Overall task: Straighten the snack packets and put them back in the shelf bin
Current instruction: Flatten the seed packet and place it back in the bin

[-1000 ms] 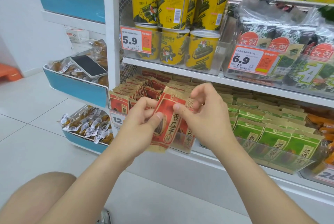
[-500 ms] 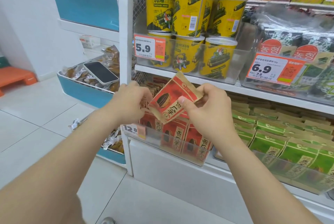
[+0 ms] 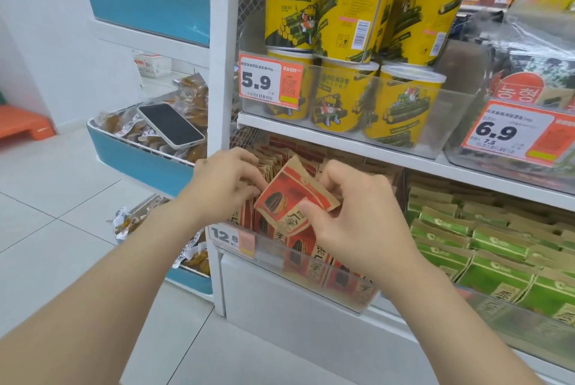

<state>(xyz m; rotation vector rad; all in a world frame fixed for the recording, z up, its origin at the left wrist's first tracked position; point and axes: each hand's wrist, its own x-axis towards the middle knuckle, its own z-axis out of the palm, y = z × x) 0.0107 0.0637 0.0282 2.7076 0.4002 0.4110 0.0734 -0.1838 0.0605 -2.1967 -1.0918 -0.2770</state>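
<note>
A red and tan snack packet (image 3: 291, 195) with a dark seed picture is tilted above the clear shelf bin (image 3: 311, 272) on the lower shelf. My right hand (image 3: 357, 216) pinches it at its right side, thumb on the front. My left hand (image 3: 224, 185) has its fingers curled into the row of red packets (image 3: 270, 163) standing in the bin, at the tilted packet's left edge. Whether its fingertips grip a packet is hidden. More red packets (image 3: 298, 251) stand at the bin's front behind the clear wall.
Green packets (image 3: 485, 241) fill the bin to the right. Yellow tubs (image 3: 342, 42) stand on the shelf above, with price tags 5.9 (image 3: 270, 81) and 6.9 (image 3: 510, 132). A phone (image 3: 170, 125) lies on wrapped snacks in a blue bin (image 3: 137, 157) at left. White floor tiles lie below.
Both hands have carried the tilted packet lower and deeper, down against the row of red packets in the bin. The camera has moved closer to the shelf.
</note>
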